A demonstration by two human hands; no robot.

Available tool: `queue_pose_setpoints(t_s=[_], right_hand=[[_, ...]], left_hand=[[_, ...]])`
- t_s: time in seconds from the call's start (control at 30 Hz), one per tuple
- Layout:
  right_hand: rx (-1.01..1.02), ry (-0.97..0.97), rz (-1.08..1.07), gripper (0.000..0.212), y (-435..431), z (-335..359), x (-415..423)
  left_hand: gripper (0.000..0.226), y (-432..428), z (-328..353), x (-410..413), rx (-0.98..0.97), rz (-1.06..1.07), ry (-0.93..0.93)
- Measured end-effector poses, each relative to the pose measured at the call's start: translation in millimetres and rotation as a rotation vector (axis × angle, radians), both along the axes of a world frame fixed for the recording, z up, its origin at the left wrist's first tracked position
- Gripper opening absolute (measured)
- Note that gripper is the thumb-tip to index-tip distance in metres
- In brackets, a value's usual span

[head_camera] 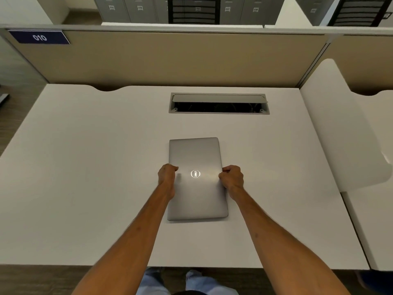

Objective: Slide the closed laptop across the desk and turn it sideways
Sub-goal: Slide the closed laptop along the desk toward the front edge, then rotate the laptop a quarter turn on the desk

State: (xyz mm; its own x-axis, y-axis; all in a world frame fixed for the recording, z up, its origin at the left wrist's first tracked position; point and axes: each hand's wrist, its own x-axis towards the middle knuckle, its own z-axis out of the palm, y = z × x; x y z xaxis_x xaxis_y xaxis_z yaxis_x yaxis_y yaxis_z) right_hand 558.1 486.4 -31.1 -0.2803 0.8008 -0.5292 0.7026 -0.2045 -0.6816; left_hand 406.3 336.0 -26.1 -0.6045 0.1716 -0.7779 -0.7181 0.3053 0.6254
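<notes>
White desk (85, 167): both hands' fingers clamp closed silver laptop's (196, 201) long edges.

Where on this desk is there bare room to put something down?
Nearly everywhere. The white desk is bare left of the left hand and right of the right hand, out to the raised side panel. The only crowding is mid-desk: the closed laptop and, behind it, the open cable hatch.

arms: bare, no sleeves | legs: light blue trousers (197, 282), possibly jeans
</notes>
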Motion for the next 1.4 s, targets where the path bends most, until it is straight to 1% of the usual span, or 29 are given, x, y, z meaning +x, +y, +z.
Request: queue_pose_setpoints(t_s=[0.17, 0.33, 0.47, 0.5, 0.6, 0.67, 0.77, 1.0, 1.1, 1.17, 1.23, 1.3, 1.4], right_hand=[[0.057, -0.006, 0.041, 0.029, -3.8, 2.5, 2.0], [0.111, -0.005, 0.021, 0.026, -9.8, 2.5, 2.3], [0.08, 0.018, -0.024, 0.027, -13.8, 0.7, 0.1], [0.074, 0.021, -0.024, 0.029, -16.0, -0.1, -0.5], [0.059, 0.037, -0.035, 0.039, -26.6, -4.3, 0.9], [0.071, 0.058, -0.063, 0.043, -36.3, -7.9, 3.6], [0.079, 0.06, -0.078, 0.048, -47.5, -10.4, 5.9], [0.053, 0.065, -0.133, 0.054, -47.9, -9.3, 0.3], [0.049, 0.065, -0.204, 0.058, -53.4, -10.6, 5.4], [0.069, 0.081, -0.28, 0.056, -59.0, -11.6, 12.6], [0.087, 0.088, -0.354, 0.053, -70.3, -9.9, 21.8], [0.104, 0.058, -0.459, 0.052, -89.0, -5.9, 33.5], [0.094, 0.028, -0.632, 0.056, -127.0, 3.1, 47.9]], left_hand=[[0.043, -0.2, -0.4, 1.2, -0.025, -0.015, 0.046], [0.045, -4.8, -0.2, -1.1, -0.036, -0.061, 0.051], [0.029, -11.3, 1.6, -4.3, -0.027, -0.126, 0.063], [0.029, -11.8, 1.4, -6.7, -0.037, -0.145, 0.071], [0.048, -10.9, 5.4, -16.7, -0.113, -0.183, 0.113], [0.055, -9.0, 6.2, -23.2, -0.145, -0.18, 0.123], [0.053, -7.0, 4.3, -26.9, -0.157, -0.23, 0.135], [0.046, -12.7, 1.6, -25.1, -0.103, -0.287, 0.148], [0.055, -18.5, 0.9, -25.6, -0.094, -0.313, 0.182], [0.061, -19.3, 1.8, -29.0, -0.095, -0.316, 0.208], [0.062, -18.1, 3.7, -35.1, -0.135, -0.337, 0.279], [0.062, -12.5, 8.1, -44.5, -0.22, -0.417, 0.418], [0.062, 6.3, 20.1, -60.1, -0.227, -0.571, 0.59]])
